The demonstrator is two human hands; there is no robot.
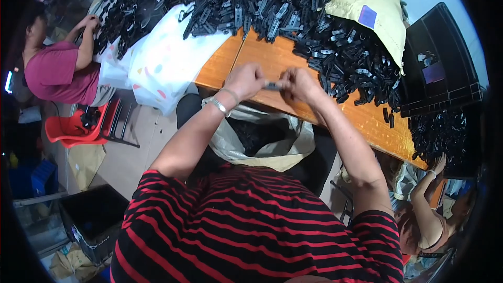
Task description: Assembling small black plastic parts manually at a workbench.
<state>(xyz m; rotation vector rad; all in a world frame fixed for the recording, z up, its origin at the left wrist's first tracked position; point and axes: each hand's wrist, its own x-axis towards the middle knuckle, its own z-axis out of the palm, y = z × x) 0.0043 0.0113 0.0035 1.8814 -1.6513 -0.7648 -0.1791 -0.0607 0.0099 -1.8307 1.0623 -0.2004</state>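
Note:
Both my hands are raised over the near edge of the wooden table [220,62]. My left hand [245,79] is closed, its thumb and fingers pinching one end of a small dark elongated piece [272,86]. The other end is in the closed fingers of my right hand [302,85]. Small size and blur hide the piece's exact kind. Just below my hands, an open white woven sack [225,144] sits at my lap with dark contents inside. Beyond them lies a big heap of small black elongated parts [262,8], some with shiny metal strips.
A white plastic bag [170,55] hangs over the table edge at left. A yellowish sack [361,0] and a black box [440,63] stand at right. Co-workers sit on both sides. Left are a red chair [78,128] and a black crate [94,220].

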